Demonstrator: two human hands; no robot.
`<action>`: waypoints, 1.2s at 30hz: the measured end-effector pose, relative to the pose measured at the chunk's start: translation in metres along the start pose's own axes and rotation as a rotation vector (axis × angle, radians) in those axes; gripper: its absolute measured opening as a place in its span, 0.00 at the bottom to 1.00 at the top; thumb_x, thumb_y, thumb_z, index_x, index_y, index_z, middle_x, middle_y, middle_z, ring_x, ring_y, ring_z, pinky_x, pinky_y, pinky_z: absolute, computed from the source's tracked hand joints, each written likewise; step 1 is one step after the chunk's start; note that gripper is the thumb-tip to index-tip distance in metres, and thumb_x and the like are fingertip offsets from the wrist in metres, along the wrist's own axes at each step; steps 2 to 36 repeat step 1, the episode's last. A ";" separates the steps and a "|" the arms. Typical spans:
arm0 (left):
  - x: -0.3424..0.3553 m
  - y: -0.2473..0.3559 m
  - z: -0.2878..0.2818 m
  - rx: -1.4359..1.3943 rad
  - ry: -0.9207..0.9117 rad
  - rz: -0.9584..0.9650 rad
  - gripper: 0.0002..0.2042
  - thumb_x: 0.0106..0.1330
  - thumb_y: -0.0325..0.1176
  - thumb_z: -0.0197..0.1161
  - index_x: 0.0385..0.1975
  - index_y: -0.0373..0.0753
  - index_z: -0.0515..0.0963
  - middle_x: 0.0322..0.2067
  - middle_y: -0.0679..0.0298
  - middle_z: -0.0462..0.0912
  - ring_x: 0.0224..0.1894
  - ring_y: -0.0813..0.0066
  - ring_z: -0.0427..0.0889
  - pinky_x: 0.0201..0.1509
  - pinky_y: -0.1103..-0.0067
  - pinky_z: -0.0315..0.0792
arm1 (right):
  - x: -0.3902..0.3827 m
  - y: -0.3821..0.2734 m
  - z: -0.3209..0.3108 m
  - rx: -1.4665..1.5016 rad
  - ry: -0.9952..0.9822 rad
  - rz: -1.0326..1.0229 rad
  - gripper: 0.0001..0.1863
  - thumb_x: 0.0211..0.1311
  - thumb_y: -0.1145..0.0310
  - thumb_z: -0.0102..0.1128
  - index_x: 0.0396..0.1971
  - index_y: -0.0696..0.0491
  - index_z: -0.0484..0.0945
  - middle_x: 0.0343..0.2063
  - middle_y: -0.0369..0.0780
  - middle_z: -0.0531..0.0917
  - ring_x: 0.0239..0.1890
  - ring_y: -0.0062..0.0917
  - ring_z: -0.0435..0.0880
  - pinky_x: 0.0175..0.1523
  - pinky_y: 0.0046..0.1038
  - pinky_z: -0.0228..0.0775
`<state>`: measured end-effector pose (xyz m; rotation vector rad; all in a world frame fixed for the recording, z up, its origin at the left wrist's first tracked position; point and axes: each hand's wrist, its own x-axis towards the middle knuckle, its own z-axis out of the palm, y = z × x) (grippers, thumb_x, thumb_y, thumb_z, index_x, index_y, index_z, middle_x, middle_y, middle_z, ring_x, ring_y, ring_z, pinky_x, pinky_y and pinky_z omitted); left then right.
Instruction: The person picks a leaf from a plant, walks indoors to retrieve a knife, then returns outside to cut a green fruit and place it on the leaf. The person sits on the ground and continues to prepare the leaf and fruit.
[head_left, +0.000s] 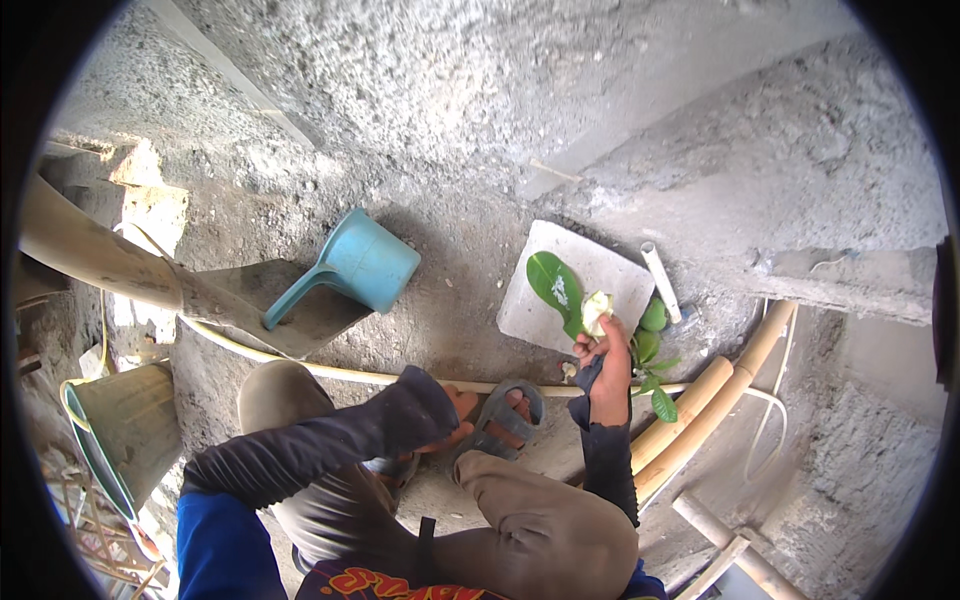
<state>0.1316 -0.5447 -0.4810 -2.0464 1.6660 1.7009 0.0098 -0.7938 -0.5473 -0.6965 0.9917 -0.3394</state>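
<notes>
My right hand (605, 365) is closed round a pale, whitish-green piece (596, 310) that looks like part of a plant or fruit. It is held over the near right part of a pale square slab (520, 315). On the slab a big green leaf (548, 280) lies with white bits on it. Smaller green leaves (650, 345) are beside the right hand. My left hand (455, 420) is by my left knee and sandal (505, 420), its fingers curled and partly hidden by the dark sleeve, so what it may hold does not show.
A blue dipper (370, 262) rests on a grey trowel-like sheet (290, 300). A green bucket (125, 430) tilts at the left. Bamboo poles (700, 410) and a thin pale pipe (340, 372) run across the ground. A short white tube (660, 280) lies by the slab.
</notes>
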 end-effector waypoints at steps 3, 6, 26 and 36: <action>-0.010 0.004 -0.011 -0.003 0.017 -0.006 0.26 0.66 0.52 0.49 0.56 0.39 0.66 0.46 0.50 0.75 0.50 0.57 0.77 0.53 0.64 0.69 | -0.003 -0.008 0.008 -0.074 -0.068 0.017 0.12 0.58 0.68 0.59 0.40 0.52 0.71 0.33 0.38 0.79 0.28 0.24 0.78 0.31 0.24 0.70; -0.010 0.004 -0.011 -0.003 0.017 -0.006 0.26 0.66 0.52 0.49 0.56 0.39 0.66 0.46 0.50 0.75 0.50 0.57 0.77 0.53 0.64 0.69 | -0.003 -0.008 0.008 -0.074 -0.068 0.017 0.12 0.58 0.68 0.59 0.40 0.52 0.71 0.33 0.38 0.79 0.28 0.24 0.78 0.31 0.24 0.70; -0.010 0.004 -0.011 -0.003 0.017 -0.006 0.26 0.66 0.52 0.49 0.56 0.39 0.66 0.46 0.50 0.75 0.50 0.57 0.77 0.53 0.64 0.69 | -0.003 -0.008 0.008 -0.074 -0.068 0.017 0.12 0.58 0.68 0.59 0.40 0.52 0.71 0.33 0.38 0.79 0.28 0.24 0.78 0.31 0.24 0.70; -0.010 0.004 -0.011 -0.003 0.017 -0.006 0.26 0.66 0.52 0.49 0.56 0.39 0.66 0.46 0.50 0.75 0.50 0.57 0.77 0.53 0.64 0.69 | -0.003 -0.008 0.008 -0.074 -0.068 0.017 0.12 0.58 0.68 0.59 0.40 0.52 0.71 0.33 0.38 0.79 0.28 0.24 0.78 0.31 0.24 0.70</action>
